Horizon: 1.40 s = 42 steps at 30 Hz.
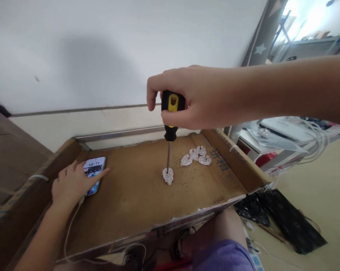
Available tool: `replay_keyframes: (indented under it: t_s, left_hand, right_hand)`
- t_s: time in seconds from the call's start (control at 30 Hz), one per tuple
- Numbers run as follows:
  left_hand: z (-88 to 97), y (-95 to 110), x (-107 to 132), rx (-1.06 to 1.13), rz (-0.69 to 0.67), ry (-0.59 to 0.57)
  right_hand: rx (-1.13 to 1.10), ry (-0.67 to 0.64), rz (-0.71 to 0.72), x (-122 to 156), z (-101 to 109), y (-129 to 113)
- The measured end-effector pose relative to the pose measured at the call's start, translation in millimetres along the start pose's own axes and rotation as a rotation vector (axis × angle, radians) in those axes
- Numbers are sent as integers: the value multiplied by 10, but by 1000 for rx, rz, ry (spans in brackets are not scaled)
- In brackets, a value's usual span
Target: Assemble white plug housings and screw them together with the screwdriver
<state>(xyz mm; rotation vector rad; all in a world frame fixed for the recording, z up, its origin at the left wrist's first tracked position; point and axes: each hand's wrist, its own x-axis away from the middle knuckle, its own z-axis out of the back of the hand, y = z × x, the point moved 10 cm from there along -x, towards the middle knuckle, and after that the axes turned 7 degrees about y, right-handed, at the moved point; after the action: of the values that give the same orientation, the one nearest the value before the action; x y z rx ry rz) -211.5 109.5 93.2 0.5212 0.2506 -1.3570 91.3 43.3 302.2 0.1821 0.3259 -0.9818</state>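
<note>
In my right hand (183, 96) is a screwdriver (173, 101) with a black and yellow handle. It stands upright, its shaft pointing down and its tip on a small clear plastic piece (168, 177) with metal parts. My left hand (69, 182) rests at the left edge of a lit phone (95, 165), fingers apart and thumb stretched across the screen. Several similar clear pieces (199, 152) lie in a cluster to the right of the screwdriver. Everything lies on a brown cardboard surface (130, 195).
Raised cardboard sides (237, 158) border the work surface, with a white wall (116, 56) behind it. A cable (69, 226) runs from the phone toward the front edge. At the right are a table with cables (316, 135) and a black bag (294, 222) on the floor.
</note>
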Motion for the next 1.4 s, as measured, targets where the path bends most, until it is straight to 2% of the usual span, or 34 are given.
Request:
replay_keyframes:
  t_s: [0.1, 0.27, 0.4, 0.47, 0.53, 0.57, 0.63, 0.7, 0.77, 0.8, 0.83, 0.9, 0.97, 1.0, 1.13, 1.2, 1.27, 1.33, 1.4]
  left_hand:
    - [-124, -213, 65, -11, 25, -62]
    - [-280, -370, 125, 50, 94, -67]
    - [-288, -417, 84, 48, 74, -39]
    - [-226, -363, 72, 32, 65, -28]
    - [-103, -180, 77, 23, 33, 12]
    - [-32, -19, 92, 32, -8, 44]
    - [72, 420, 166, 107, -129, 100]
    - [52, 986, 320, 278, -318, 80]
    - [-130, 1553, 541, 410, -515, -55]
    - [-269, 1818, 677, 454, -621, -166]
    - [-384, 2017, 786, 496, -687, -245]
    - [-574, 2257, 908, 533, -736, -339]
    - [-658, 2349, 939, 563, -747, -347]
    - [-666, 2356, 937, 580, -748, -335]
    - [-609, 2265, 901, 652, -718, -274]
    - [-597, 2227, 894, 664, -697, -270]
    - [-620, 2221, 901, 663, -679, -300]
    - [-655, 2228, 909, 644, -657, -335]
    - [-679, 2229, 909, 604, -635, -349]
  right_hand:
    - [2, 9, 2, -6, 0, -5]
    - [43, 3, -21, -2, -11, 47]
    - [49, 9, 8, -15, -6, 24]
    - [69, 13, -13, -26, 0, 54]
    - [56, 0, 3, -38, -13, 52]
    - [27, -5, 16, -44, -21, 45]
    - [-58, -1, 29, -56, -30, 41]
    - [-100, 26, 17, -67, -21, 57]
    - [-57, 85, -4, -66, 25, 79]
    - [-33, 93, -21, -58, 35, 92]
    - [-22, 87, -60, -46, 36, 123]
    - [-70, 26, -173, -7, -10, 212]
    - [-178, -33, -252, 26, -75, 267]
    - [-205, -24, -242, 20, -75, 261]
    - [12, 136, -6, -82, 34, 136]
    - [69, 147, -15, -139, 26, 189]
    - [15, 98, -98, -206, -30, 301]
    - [-62, 79, -104, -290, -76, 329]
    - [-170, 143, -63, -382, -71, 317]
